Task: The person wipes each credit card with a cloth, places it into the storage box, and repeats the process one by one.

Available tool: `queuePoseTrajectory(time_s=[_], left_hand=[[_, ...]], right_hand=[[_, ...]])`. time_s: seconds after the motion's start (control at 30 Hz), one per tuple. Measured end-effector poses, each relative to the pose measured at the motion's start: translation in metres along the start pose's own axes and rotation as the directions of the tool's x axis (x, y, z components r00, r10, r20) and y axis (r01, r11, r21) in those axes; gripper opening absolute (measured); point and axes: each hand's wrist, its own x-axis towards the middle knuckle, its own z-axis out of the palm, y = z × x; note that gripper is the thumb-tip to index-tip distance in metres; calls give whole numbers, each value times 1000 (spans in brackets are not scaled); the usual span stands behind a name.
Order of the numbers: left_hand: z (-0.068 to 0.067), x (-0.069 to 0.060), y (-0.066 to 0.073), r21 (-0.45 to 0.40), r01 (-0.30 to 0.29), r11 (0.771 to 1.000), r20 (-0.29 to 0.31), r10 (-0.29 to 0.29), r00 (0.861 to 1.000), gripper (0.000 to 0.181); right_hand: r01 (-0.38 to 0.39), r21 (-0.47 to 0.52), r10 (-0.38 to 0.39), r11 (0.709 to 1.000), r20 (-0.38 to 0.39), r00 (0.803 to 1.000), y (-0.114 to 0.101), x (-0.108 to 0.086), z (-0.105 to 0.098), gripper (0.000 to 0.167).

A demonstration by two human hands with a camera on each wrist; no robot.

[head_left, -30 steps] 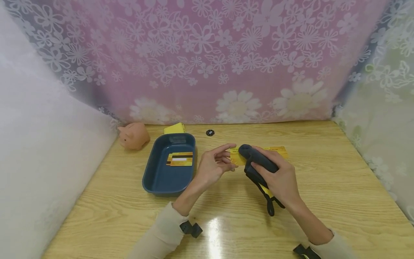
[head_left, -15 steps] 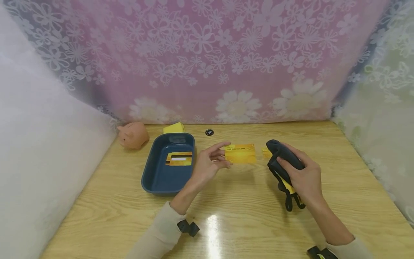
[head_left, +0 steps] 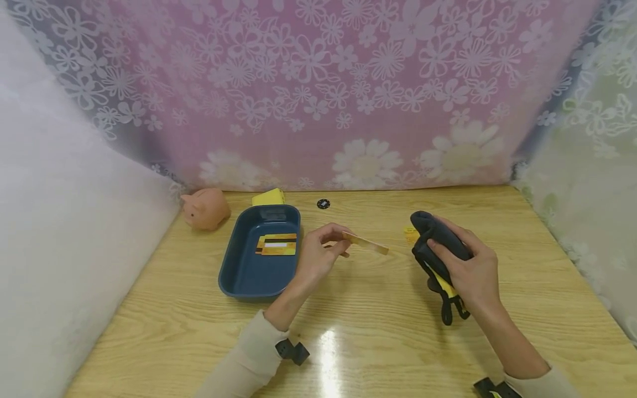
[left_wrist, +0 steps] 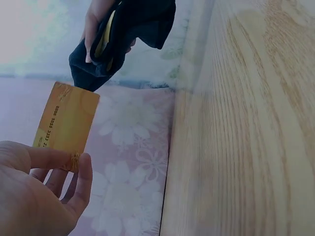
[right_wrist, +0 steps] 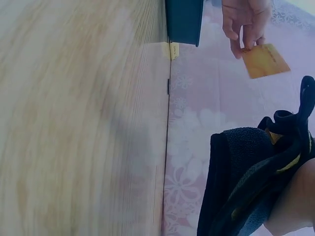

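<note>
In the head view my left hand (head_left: 318, 251) pinches a golden-yellow bank card (head_left: 366, 243) by one end, tilted nearly edge-on and held above the table. The left wrist view shows the face of this card (left_wrist: 69, 123) with a row of embossed digits. My right hand (head_left: 470, 265) grips a dark navy fabric pouch (head_left: 440, 249) with black cord loops and some yellow showing at its opening. Part of another yellow card (head_left: 411, 234) pokes out behind the pouch; the rest is hidden. A blue tray (head_left: 230, 276) left of my left hand holds overlapping cards (head_left: 276, 244), stripe side up.
A pink piggy bank (head_left: 205, 209) stands at the back left. Behind the tray is a yellow object (head_left: 269, 197), partly hidden. A black poker chip (head_left: 323, 204) lies near the back edge. Floral curtains (head_left: 318, 99) enclose the wooden table (head_left: 358, 331).
My right hand has moved right with the pouch, away from the card in my left hand. That card has turned from face-on to nearly edge-on.
</note>
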Motion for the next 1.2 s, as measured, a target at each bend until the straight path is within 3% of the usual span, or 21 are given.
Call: queuePoseTrajectory(time_s=[0.1, 0.27, 0.37, 0.57, 0.77, 0.93, 1.2], left_hand=[[1, 1, -1, -3, -36, 999, 9, 36, 999, 14], [2, -1, 0, -24, -43, 999, 45, 44, 998, 18], [3, -2, 2, -15, -32, 999, 80, 33, 996, 21], [4, -3, 4, -96, 12, 995, 128, 0, 992, 23], [3, -4, 4, -143, 26, 989, 124, -8, 992, 25], [2, -3, 3, -110, 2, 994, 106, 9, 994, 38], [6, -2, 6, -112, 9, 994, 83, 0, 997, 53]], right_hand=[[-5, 12, 5, 1000, 3, 1000, -1, 0, 1, 51], [-17, 40, 17, 999, 5, 1000, -3, -1, 2, 52], [-20, 61, 20, 998, 8, 1000, -3, -1, 3, 51], [-6, 82, 6, 997, 8, 1000, -5, 1, 3, 50], [0, 88, -1, 996, 15, 1000, -8, 0, 4, 51], [43, 82, -46, 996, 27, 999, -12, -3, 7, 50], [96, 138, -112, 986, 116, 987, -19, -9, 26, 48]])
